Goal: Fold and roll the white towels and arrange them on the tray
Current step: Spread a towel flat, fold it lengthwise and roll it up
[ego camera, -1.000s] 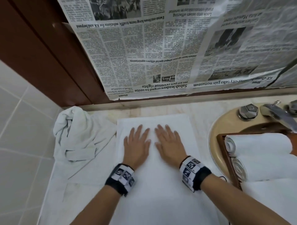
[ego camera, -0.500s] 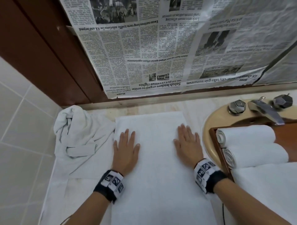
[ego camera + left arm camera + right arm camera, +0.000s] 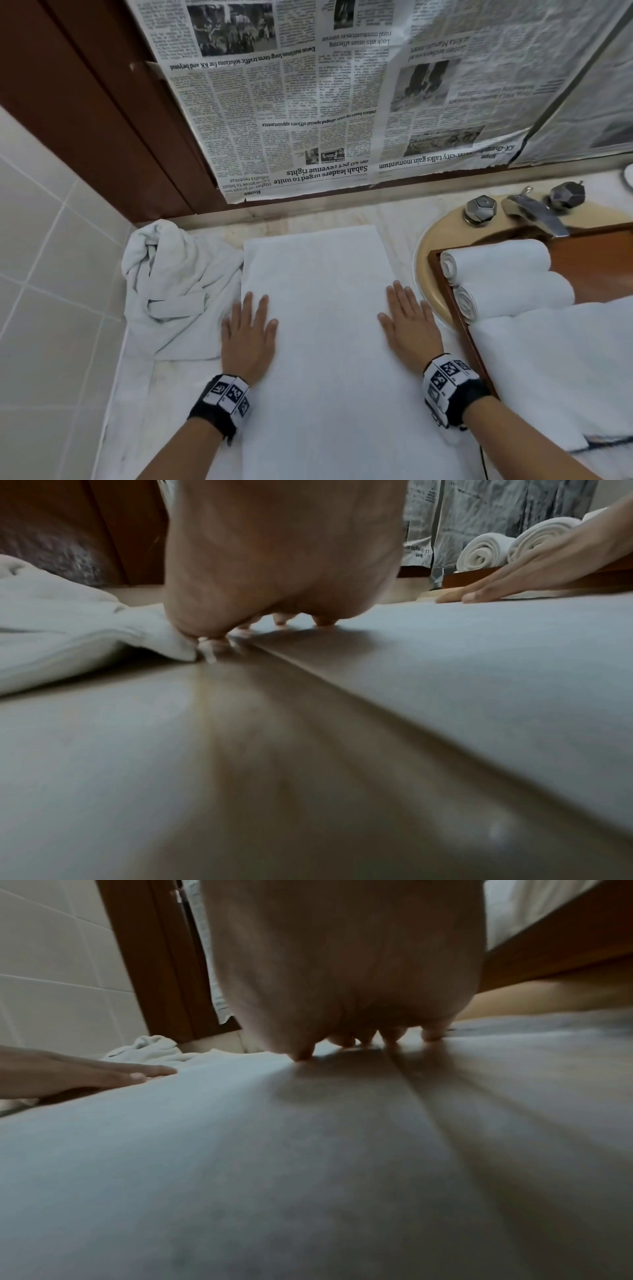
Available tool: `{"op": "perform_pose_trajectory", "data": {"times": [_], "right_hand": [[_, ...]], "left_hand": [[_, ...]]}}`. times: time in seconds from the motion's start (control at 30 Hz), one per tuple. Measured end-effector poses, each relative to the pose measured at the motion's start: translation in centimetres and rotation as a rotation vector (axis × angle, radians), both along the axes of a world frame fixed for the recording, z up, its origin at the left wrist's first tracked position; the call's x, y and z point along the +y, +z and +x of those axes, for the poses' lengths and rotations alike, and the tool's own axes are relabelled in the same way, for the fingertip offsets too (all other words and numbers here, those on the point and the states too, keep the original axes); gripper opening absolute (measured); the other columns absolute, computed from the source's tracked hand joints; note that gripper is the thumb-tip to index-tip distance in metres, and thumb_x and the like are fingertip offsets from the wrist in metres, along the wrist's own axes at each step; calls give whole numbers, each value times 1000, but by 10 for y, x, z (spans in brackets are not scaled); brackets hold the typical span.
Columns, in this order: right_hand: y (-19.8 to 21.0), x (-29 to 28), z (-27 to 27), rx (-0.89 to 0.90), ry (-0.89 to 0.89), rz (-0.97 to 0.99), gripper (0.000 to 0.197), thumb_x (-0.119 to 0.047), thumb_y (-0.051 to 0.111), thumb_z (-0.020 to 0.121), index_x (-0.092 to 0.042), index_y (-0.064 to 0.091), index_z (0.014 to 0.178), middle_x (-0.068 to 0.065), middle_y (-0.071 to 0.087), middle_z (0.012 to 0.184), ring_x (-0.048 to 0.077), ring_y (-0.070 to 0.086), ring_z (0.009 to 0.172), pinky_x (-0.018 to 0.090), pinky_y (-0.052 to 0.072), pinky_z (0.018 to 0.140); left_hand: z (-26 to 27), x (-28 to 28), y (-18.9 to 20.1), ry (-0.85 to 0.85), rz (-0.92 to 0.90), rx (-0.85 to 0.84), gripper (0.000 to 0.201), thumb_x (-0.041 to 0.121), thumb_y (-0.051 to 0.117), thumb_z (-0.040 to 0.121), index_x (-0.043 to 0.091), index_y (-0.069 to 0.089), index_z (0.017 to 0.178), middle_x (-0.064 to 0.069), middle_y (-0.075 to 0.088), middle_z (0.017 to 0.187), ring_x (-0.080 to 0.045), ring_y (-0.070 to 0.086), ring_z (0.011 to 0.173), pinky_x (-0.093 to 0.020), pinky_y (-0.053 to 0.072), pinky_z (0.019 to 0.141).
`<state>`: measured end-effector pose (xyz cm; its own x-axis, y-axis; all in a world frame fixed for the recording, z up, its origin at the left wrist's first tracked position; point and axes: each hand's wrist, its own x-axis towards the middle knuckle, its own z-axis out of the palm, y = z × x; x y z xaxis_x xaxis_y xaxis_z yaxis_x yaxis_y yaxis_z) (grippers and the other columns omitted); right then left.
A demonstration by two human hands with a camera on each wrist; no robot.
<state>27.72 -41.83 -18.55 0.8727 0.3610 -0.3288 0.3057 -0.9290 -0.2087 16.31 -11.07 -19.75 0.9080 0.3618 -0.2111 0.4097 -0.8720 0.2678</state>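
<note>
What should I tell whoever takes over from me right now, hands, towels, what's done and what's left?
Left hand and right hand: both flat, fingers straight, pressing the side edges of the folded towel on the counter.
Two rolled towels lie in the wooden tray over the sink; another towel drapes the tray's near part.
A crumpled towel waits at the left.
Left: roll the flat one, tray it, then do the others.

Bathroom, sink point(image 3: 428, 260), faucet point(image 3: 534, 216), tiled wall point(image 3: 51, 274)

Both hands point(image 3: 248, 337) point(image 3: 409, 327) have slid apart to the towel's point(image 3: 322, 342) edges.
</note>
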Motion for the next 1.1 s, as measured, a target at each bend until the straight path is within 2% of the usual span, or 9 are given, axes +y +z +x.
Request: {"op": "perform_pose_trajectory", "data": {"times": [0.07, 0.13, 0.23, 0.37, 0.63, 0.83, 1.0, 1.03, 1.1], "right_hand": [[4, -2, 0, -36, -55, 51, 79, -50, 0, 92, -8, 17, 156, 8, 11, 164, 25, 14, 151, 44, 15, 120], [5, -2, -1, -79, -100, 99, 55, -30, 31, 101, -1, 37, 147, 17, 36, 154, 33, 35, 142, 48, 30, 113], [7, -2, -1, -130, -169, 170, 36, -12, 52, 95, 1, 52, 129, 19, 53, 129, 39, 50, 120, 47, 44, 97], [11, -8, 3, -93, -315, 280, 19, -14, 56, 95, 4, 56, 102, 20, 50, 110, 38, 52, 102, 39, 45, 79], [11, -5, 3, -17, -431, 348, 18, -14, 55, 97, -1, 58, 110, 14, 51, 117, 31, 52, 109, 39, 45, 85], [14, -4, 4, -15, -437, 330, 14, -15, 51, 98, -4, 58, 103, 11, 54, 111, 28, 54, 106, 33, 43, 82], [26, -1, 7, 10, -449, 369, 12, -17, 53, 93, -7, 52, 88, 7, 57, 90, 25, 55, 84, 32, 38, 65], [28, -2, 10, 32, -471, 412, 11, -16, 56, 91, -7, 52, 87, 6, 58, 84, 23, 55, 77, 29, 39, 61], [32, -8, 15, 99, -546, 521, 10, -13, 62, 88, -7, 55, 92, 1, 57, 77, 13, 53, 67, 14, 37, 55]], "left_hand": [[6, -4, 7, 22, -12, -46, 75, 60, 9, 91, 26, 28, 156, -2, 13, 167, -29, 8, 153, -53, 9, 122], [19, -16, 16, 23, -18, -90, 70, 56, 20, 92, 18, 42, 147, -5, 22, 164, -31, 16, 150, -55, 14, 119], [50, -43, 27, -74, -80, -155, 66, 53, 29, 91, 15, 51, 140, -9, 35, 158, -34, 31, 145, -54, 23, 116], [105, -83, 33, -269, -160, -166, 48, 34, 51, 96, 16, 52, 140, -8, 43, 151, -32, 45, 133, -43, 32, 109], [187, -149, 36, -592, -195, -91, 40, 22, 50, 101, 38, 56, 137, -2, 52, 124, -26, 49, 109, -44, 39, 93], [201, -152, 32, -594, -196, -50, 24, 24, 51, 100, 35, 68, 113, 5, 52, 112, -20, 48, 105, -42, 36, 89], [198, -153, 23, -617, -190, -118, 20, 18, 50, 101, 26, 66, 109, 5, 53, 113, -22, 48, 103, -39, 35, 83], [197, -152, 21, -603, -201, -136, 21, 18, 48, 102, 26, 65, 110, 4, 53, 113, -22, 49, 102, -40, 36, 84], [192, -150, 17, -561, -238, -174, 21, 20, 46, 103, 26, 63, 113, 4, 53, 112, -20, 49, 101, -40, 36, 84]]}}
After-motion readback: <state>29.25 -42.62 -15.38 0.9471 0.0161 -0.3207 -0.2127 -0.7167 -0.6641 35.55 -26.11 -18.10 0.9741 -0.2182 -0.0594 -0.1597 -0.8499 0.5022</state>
